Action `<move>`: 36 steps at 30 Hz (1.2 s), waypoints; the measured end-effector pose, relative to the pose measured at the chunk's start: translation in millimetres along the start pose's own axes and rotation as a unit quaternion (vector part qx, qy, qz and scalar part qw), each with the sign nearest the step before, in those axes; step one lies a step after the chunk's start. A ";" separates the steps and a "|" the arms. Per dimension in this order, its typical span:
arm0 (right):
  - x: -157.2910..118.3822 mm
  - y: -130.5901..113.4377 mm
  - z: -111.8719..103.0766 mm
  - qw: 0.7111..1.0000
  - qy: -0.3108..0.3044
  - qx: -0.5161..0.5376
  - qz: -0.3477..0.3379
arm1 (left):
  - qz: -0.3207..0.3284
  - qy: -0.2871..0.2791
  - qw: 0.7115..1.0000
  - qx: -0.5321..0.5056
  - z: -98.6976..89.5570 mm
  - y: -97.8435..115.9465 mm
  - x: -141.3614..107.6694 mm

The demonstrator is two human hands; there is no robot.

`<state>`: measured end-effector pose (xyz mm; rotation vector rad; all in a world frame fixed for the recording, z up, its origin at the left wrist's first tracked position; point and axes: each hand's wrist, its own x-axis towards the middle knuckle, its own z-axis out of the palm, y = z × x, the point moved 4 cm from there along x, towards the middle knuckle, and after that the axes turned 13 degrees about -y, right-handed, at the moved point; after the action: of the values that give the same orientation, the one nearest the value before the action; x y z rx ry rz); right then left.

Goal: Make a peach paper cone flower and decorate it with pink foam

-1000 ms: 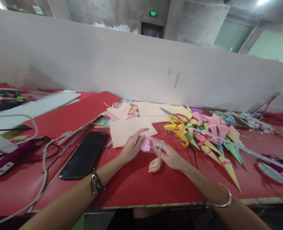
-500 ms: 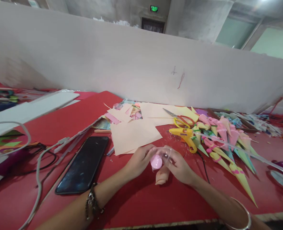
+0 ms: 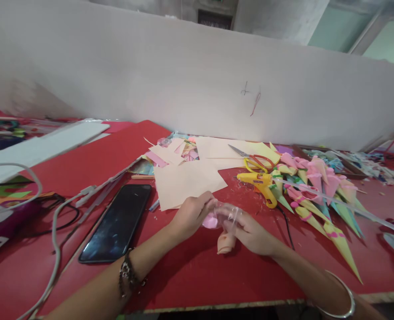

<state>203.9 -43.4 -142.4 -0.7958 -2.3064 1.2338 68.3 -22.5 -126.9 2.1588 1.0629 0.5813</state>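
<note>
Between my hands is a small clear plastic bag (image 3: pixel 221 214) with pink pieces (image 3: pixel 210 221) showing in its left end. My left hand (image 3: pixel 194 214), its fingers closed, pinches the bag's left side. On the other side my right hand (image 3: pixel 252 231) has its fingers closed on the bag's right edge. Just below the bag and by the right fingers, a rolled peach-coloured paper flower (image 3: pixel 226 242) shows its open end; whether the right hand also holds it I cannot tell. Sheets of cream paper (image 3: pixel 188 181) lie right behind the hands.
A yellow glue gun (image 3: pixel 259 184) and scissors (image 3: pixel 253 161) lie behind my right hand. Several paper cones with pink flowers (image 3: pixel 317 191) are heaped at the right. On the left are a black phone (image 3: pixel 117 224), a white cable (image 3: pixel 55 240) and a purple power strip (image 3: pixel 8 226).
My hands have moved slightly apart, stretching the plastic bag between them. The pink pieces have shifted left with the left hand. The camera view has tilted down a little.
</note>
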 end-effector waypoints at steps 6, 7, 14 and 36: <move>2.4 -9.8 3.2 0.997 -0.059 0.038 -0.019 | 0.026 -0.034 0.999 0.021 2.4 0.1 -0.8; 2.4 -11.0 3.9 0.997 -0.064 0.035 -0.024 | 0.032 -0.038 0.999 0.023 2.4 0.1 -0.7; -1.6 -6.0 -2.0 0.999 -0.021 -0.023 -0.025 | 0.030 -0.022 0.999 -0.031 -1.3 3.7 0.6; -2.2 -5.3 -8.0 0.998 0.037 0.038 -0.027 | -0.008 -0.004 1.000 0.012 9.2 1.3 0.2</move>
<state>208.7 -42.3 -133.9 -0.7348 -2.1943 1.2407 74.9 -26.3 -132.3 2.1693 1.0862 0.5567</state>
